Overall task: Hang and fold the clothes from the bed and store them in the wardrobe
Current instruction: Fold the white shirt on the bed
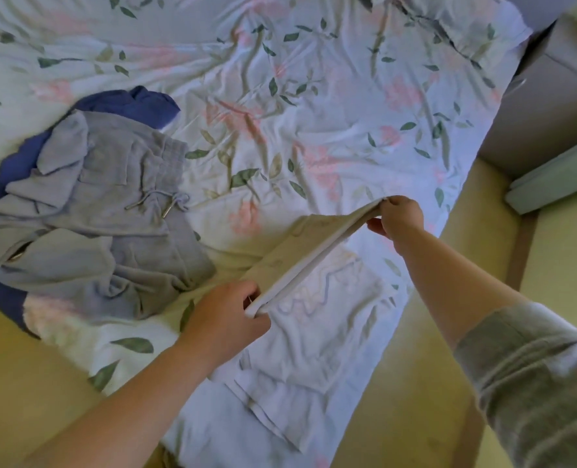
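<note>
A person is folding a white cotton garment [314,319] on the bed, mid-fold.

The white garment is lying flat on the floral-printed bed sheet [314,96] close to the bed's near edge, with one side being lifted as a doubled edge between both hands. The left hand [226,315] is pinching its grip together on the near end of that edge. The right hand [400,216] is clamping its grip on the far end, fingers curled round it. The task is looking early: a crumpled grey drawstring fleece garment [111,214] is lying to the left on a dark blue garment [128,103], both unfolded. No wardrobe is showing, so storing is seemingly still ahead.
</note>
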{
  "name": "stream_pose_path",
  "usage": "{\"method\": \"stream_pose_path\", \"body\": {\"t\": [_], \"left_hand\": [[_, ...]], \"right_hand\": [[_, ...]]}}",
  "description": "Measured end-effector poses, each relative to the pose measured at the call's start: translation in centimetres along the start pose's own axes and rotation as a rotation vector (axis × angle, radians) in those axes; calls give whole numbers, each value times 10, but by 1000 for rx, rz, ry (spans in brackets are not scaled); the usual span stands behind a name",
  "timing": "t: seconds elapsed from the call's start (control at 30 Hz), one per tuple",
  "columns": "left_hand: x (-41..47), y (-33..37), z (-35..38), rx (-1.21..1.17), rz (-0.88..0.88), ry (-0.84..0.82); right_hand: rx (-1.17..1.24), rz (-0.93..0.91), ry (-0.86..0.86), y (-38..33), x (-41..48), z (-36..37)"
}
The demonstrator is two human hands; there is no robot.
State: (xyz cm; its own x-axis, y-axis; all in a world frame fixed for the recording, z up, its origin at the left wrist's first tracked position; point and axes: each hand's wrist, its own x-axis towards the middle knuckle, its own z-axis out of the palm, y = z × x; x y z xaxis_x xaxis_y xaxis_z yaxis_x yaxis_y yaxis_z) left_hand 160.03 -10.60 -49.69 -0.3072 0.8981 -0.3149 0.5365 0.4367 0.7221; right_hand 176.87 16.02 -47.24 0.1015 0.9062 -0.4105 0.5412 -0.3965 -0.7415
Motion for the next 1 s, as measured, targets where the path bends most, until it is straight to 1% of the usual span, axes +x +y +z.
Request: {"method": "stream_pose_path", "body": {"t": [0.13,0.27,0.4,0.6,0.7,0.87,0.93,1.0], "left_hand": [[-22,12,44,28,12,8],[-38,15,102,72,-41,20],[-50,11,163,149,-91,7],[-51,-3,235,189,-123,5],[-46,-10,251,197,-121,-22],[-48,-11,250,243,-131,-59],[-53,-9,250,303,-164,-85],[-54,-9,253,370,-192,-104]], "right_hand": [[46,34,-54,38,6,-24],[12,12,-98,89,19,-40],[53,-3,-93,144,36,-46],[152,98,-87,211,62,-48],[172,79,-90,226,68,-49],[220,-29,-62,230,58,-57],[114,-47,-107,239,55,-59],[-57,-28,-113,251,56,-59]]}}
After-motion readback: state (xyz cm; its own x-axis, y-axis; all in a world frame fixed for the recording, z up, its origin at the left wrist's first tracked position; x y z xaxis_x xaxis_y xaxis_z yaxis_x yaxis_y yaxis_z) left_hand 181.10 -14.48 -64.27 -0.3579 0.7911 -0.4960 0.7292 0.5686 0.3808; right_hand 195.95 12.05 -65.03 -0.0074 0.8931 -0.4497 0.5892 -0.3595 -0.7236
